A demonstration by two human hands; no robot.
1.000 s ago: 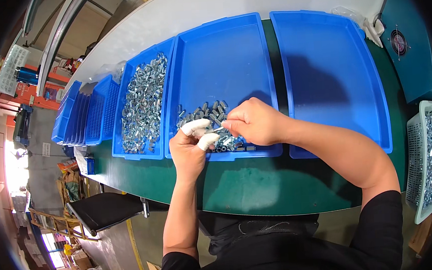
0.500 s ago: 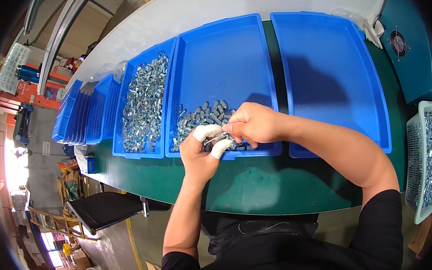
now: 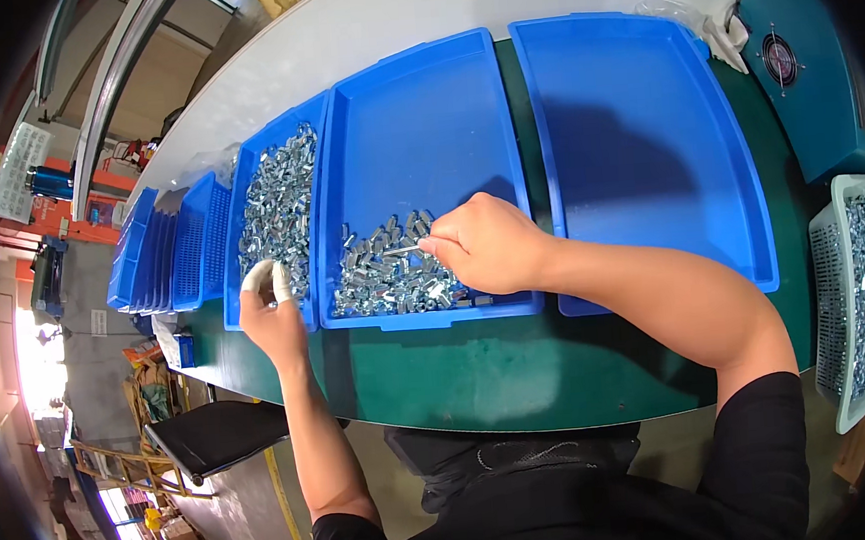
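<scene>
Head view | right hand [image 3: 496,245] pinches thin rod [image 3: 403,250], long axis pointing leftward over metal pieces [image 3: 384,288] in middle tray [image 3: 423,130] | left hand [image 3: 274,321], well apart, by left tray [image 3: 234,239]'s near edge; cannot tell its grip

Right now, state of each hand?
Left hand: curled; whether open, closed or holding anything can't be told.
Right hand: closed, holding a thin metal rod.

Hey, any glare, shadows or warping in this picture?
In the head view, a bright patch at far left is blown out, metal pieces glint in the middle tray, a shadow darkens the right tray, and the green table bows along its near edge.
</scene>
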